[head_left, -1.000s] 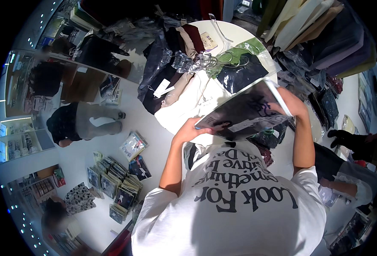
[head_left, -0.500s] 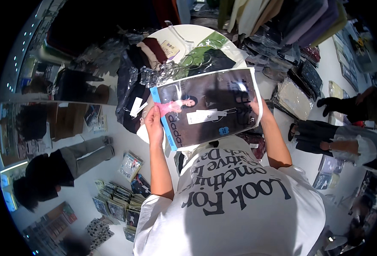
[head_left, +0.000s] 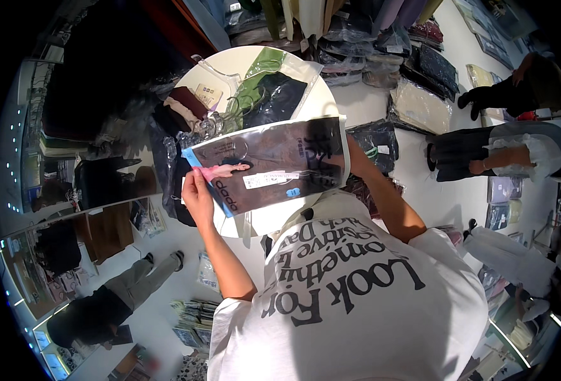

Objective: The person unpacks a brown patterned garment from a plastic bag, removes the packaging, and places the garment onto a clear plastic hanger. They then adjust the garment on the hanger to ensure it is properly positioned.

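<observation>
And here's the package (head_left: 274, 149), flat and dark with a blue strip, held up over the near side of the round table (head_left: 324, 105)! The left hand (head_left: 198, 195), at the table's near-left edge, has its fingers closed on the blue end. The right hand (head_left: 357, 157), just off the table's right side, is at the other end, fingers hidden behind it: can't tell how far they're closed. Clear hangers (head_left: 212, 124) crowd the table's left part; a green bag (head_left: 247, 89) lies on its far side.
</observation>
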Motion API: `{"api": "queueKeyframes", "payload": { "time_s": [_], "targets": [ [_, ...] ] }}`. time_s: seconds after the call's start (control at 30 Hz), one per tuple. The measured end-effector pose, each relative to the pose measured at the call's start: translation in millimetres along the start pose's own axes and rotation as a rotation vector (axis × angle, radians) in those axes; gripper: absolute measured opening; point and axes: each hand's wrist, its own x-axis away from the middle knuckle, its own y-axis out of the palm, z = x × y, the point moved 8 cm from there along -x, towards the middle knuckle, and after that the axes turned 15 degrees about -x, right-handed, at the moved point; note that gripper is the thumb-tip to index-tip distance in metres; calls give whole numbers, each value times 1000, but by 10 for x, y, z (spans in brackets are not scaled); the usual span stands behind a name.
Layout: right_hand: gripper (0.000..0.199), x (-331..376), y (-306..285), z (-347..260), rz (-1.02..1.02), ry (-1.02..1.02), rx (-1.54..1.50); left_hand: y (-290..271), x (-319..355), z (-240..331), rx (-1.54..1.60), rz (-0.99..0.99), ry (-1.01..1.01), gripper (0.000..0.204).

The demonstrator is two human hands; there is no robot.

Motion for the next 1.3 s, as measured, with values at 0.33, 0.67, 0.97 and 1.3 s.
{"api": "queueKeyframes", "payload": {
  "time_s": [0.33,0.67,0.97,1.3],
  "targets": [
    [26,-141,935,-645,-415,-73,531,404,141,1913,48,-294,590,32],
    [16,-77,1198,-603,-471,-100,595,439,152,1667,51,-424,419,9],
    [18,-6,1074,-762,-393,-23,645,274,199,1556,39,-291,357,5],
    [18,116,857,-945,-288,-72,658,622,158,1706,189,-595,524,30]
  ]
}}
